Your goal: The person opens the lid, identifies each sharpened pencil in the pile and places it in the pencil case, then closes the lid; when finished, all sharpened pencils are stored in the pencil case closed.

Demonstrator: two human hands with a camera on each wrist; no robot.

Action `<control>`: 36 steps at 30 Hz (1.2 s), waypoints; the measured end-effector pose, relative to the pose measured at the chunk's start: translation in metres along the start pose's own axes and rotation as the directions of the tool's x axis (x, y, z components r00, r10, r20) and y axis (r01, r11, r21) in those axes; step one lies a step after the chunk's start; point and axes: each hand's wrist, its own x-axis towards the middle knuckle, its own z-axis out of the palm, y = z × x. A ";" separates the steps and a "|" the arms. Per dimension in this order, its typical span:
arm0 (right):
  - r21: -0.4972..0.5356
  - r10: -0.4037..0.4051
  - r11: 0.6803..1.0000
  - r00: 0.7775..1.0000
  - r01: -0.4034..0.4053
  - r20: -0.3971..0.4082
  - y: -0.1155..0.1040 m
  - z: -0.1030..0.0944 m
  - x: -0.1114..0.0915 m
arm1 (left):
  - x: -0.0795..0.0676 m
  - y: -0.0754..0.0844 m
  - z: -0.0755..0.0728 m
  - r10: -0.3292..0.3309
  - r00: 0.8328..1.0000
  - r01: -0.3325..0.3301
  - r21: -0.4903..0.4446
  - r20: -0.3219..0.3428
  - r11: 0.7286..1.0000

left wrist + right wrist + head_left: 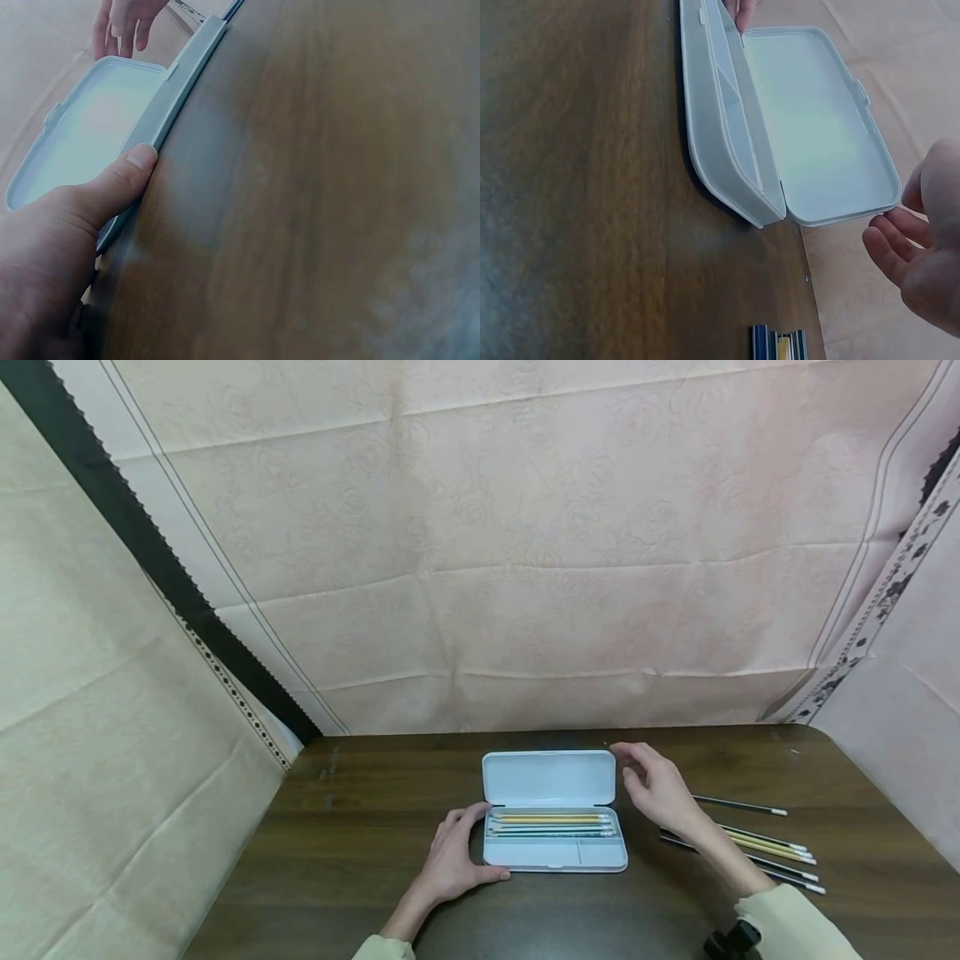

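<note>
A light blue pencil case (532,857) lies on the table with its lid (549,778) raised at the back. Yellow pencils (555,818) and green pencils (551,832) lie side by side in its rear compartment. My left hand (452,858) grips the case's left end, thumb (120,180) against the front wall and fingers toward the back corner. At the lid's upper right corner is my right hand (657,789), fingers loosely bent and fingertips (881,251) close to the edge; whether they touch it I cannot tell.
Several dark and yellow pencils (772,843) lie spread on the brown wooden table (337,860), partly under my right forearm. Pale patterned cloth (525,568) hangs behind the table's far edge and along both sides.
</note>
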 end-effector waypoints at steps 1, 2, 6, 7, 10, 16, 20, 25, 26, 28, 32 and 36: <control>0.008 0.014 1.000 1.000 -0.014 0.008 0.000 0.000 0.000 | 0.000 0.000 0.000 0.003 1.000 -0.003 -0.001 -0.002 1.000; 0.014 0.026 1.000 1.000 -0.026 0.015 0.000 0.000 0.000 | 0.000 0.000 0.000 0.004 1.000 -0.005 -0.003 -0.003 1.000; 0.037 0.057 0.998 0.998 -0.058 0.028 -0.002 -0.002 -0.001 | 0.001 0.000 0.000 0.009 1.000 -0.009 -0.009 -0.007 1.000; 0.044 0.061 0.997 0.998 -0.063 0.029 -0.002 -0.002 -0.002 | 0.001 0.000 -0.001 0.010 1.000 -0.010 -0.013 -0.010 1.000; 0.063 0.068 0.996 0.997 -0.070 0.028 -0.004 -0.004 -0.003 | 0.001 0.000 -0.001 0.015 1.000 -0.016 -0.015 -0.016 1.000; 0.077 0.047 0.996 0.998 -0.050 0.038 -0.005 -0.008 -0.007 | 0.000 0.000 0.000 0.010 1.000 -0.010 -0.007 -0.019 1.000; 0.077 0.021 0.997 0.999 -0.024 0.035 -0.004 -0.008 -0.009 | 0.000 0.000 0.001 0.004 1.000 -0.004 -0.013 -0.013 1.000; 0.082 -0.002 0.997 1.000 0.000 0.020 -0.005 -0.007 -0.013 | 0.000 0.000 0.001 0.008 1.000 -0.009 -0.016 -0.010 1.000; 0.086 -0.007 0.996 1.000 0.005 0.019 -0.006 -0.007 -0.014 | 0.000 0.000 0.001 0.010 1.000 -0.011 -0.015 -0.012 1.000; 0.093 -0.012 0.996 1.000 0.010 0.024 -0.007 -0.007 -0.015 | 0.000 -0.001 0.001 0.013 1.000 -0.014 -0.012 -0.014 1.000; 0.114 -0.027 0.993 0.999 0.022 0.043 -0.010 -0.008 -0.019 | 0.000 -0.001 0.001 0.016 1.000 -0.016 -0.008 -0.014 1.000; 0.120 -0.040 0.992 0.998 0.033 0.055 -0.012 -0.009 -0.021 | 0.000 0.000 0.001 0.017 1.000 -0.018 -0.008 -0.009 1.000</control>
